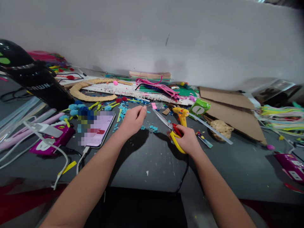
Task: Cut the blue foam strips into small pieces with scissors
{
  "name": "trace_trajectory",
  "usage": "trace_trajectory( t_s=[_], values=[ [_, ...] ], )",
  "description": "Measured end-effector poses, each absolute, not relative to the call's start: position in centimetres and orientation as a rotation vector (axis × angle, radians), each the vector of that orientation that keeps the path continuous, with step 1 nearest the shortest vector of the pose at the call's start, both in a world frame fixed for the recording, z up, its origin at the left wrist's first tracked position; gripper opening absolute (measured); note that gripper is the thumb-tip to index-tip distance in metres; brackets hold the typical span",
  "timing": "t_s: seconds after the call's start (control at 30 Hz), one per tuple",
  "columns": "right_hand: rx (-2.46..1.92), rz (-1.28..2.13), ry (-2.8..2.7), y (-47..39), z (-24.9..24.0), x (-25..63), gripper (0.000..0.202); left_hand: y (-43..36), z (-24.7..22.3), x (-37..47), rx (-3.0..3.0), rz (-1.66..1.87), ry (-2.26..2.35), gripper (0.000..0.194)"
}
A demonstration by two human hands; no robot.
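Observation:
My right hand (187,141) is closed round the yellow and red handles of a pair of scissors (161,118). Their blades point up and left, and whether they are parted is hard to see. My left hand (135,119) is closed just left of the blade tips, thumb and fingers pressed together; anything in its grip is too small or hidden to make out. Small blue scraps (153,129) lie on the grey table (152,161) between and below the hands. A pink piece (154,105) lies just beyond the blade tips.
A yellow glue gun (181,114) with a long clear glue stick (211,128) stands beyond my right hand. Cardboard (234,110) lies to the right. On the left are a charging phone (101,131), a purple box (53,141) with white cables, and a tall black bottle (45,85).

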State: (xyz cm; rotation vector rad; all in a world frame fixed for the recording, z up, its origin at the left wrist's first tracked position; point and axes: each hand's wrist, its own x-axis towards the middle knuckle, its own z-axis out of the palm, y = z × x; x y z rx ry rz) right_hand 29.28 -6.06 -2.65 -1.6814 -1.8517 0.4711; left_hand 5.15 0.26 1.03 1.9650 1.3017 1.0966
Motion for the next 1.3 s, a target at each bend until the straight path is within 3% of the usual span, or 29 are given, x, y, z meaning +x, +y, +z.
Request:
trace_trajectory(
  t_s=[0.2,0.47,1.3],
  values=[
    [-1.671,0.497,-1.870,-6.11,-2.67,29.35,0.030,0.26,1.08,5.13,1.889,1.110,1.291,0.044],
    [-1.649,0.484,-1.897,-6.23,-2.69,29.33,0.012,0.34,0.96,5.03,1.810,1.114,1.295,0.045],
    [-1.688,0.431,-1.912,-5.88,-3.25,29.58,0.008,0.19,1.30,5.16,1.768,1.084,1.272,0.044]
  ],
)
